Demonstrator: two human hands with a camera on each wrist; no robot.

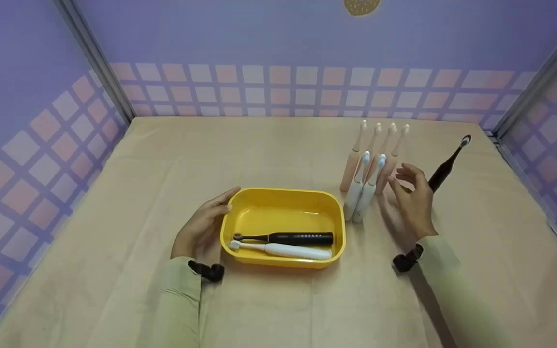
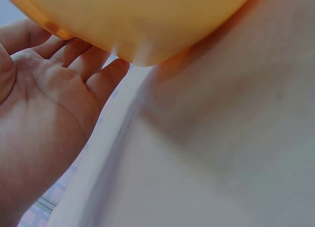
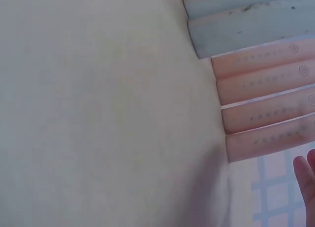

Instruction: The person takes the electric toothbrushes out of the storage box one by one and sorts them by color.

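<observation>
My left hand [image 1: 203,224] holds the left end of a yellow tub [image 1: 283,193], its thumb at the rim and its fingers against the outer wall. Inside the tub, a black electric toothbrush [image 1: 300,238] and a white electric toothbrush [image 1: 298,251] lie side by side. My right hand [image 1: 415,203] is raised just right of several upright pink electric toothbrushes [image 1: 349,169], thumb and fingers apart with nothing between them. Two white electric toothbrushes [image 1: 354,198] stand in front of the pink ones. A second black electric toothbrush [image 1: 442,174] stands beyond the right hand, its base hidden.
A beige cloth [image 1: 259,309] covers the table. Purple panels with pink and white squares [image 1: 278,75] wall in the back and sides, with metal posts [image 1: 109,72] at the corners. Each wrist carries a black strapped camera [image 1: 406,261].
</observation>
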